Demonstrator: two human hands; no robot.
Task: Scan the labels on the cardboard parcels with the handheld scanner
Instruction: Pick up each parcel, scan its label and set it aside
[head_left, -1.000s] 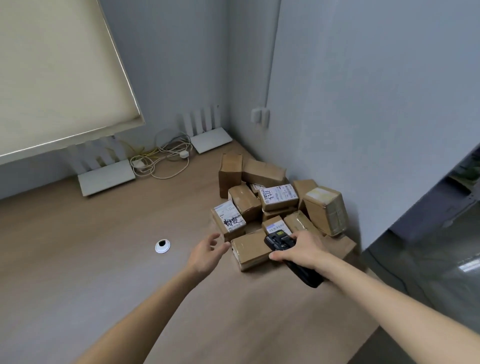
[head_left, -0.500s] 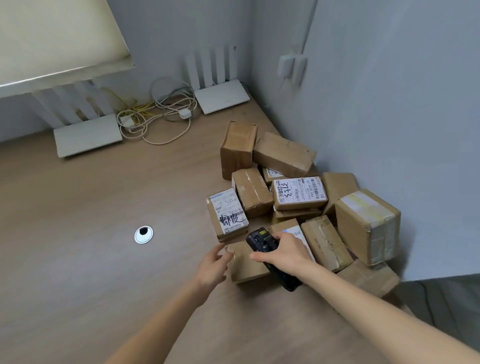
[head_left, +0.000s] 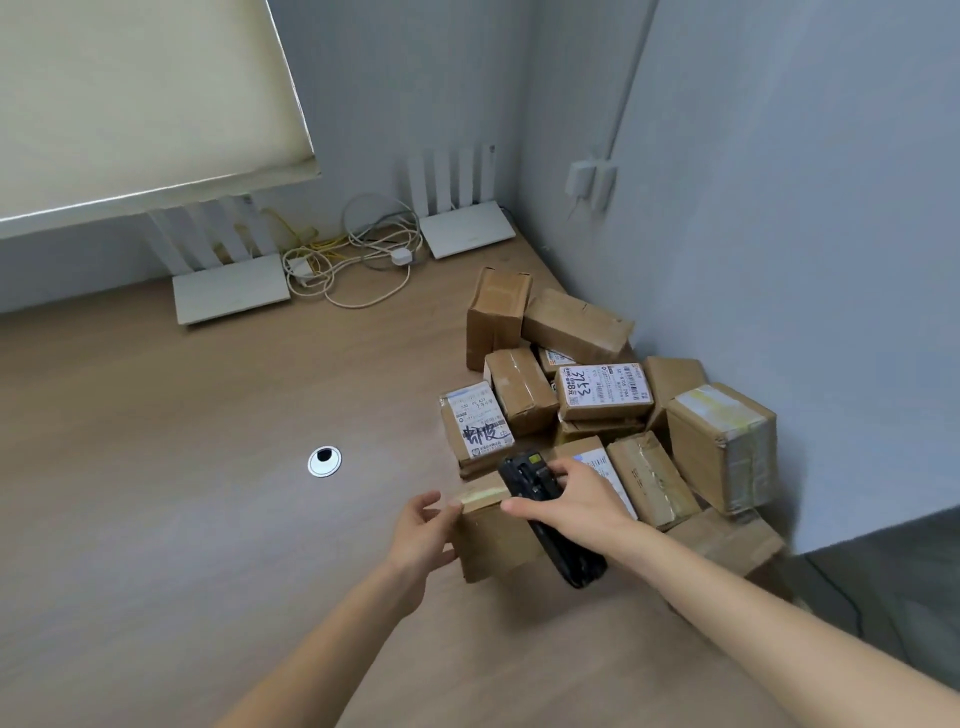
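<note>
1. Head view: the right hand is curled round a black handheld scanner, thumb on its near side and fingers over the top; the hand covers the scanner's middle.
2. The scanner is a dark, slab-shaped device. Its long axis runs from lower right to upper left, with the head end pointing away from the person toward the labelled parcel and the butt end sticking out below the wrist.
3. The left hand has its fingers bent against the left side of the plain front parcel, thumb near the taped top edge; whether it truly grips or only touches the box I cannot tell.
4. That parcel is brown cardboard with a strip of pale tape; the scanner hangs over its right part and hides it.
5. Beyond lies a heap of similar taped cardboard boxes against the grey wall, several creased. One box carries a white label with handwritten "3133"; the small print is unreadable.
6. All rest on a wood-grain desk with a round white cable grommet.
7. Farther back stand two flat white routers and tangled cables, with a cream roller blind cut off at the upper left.
</note>
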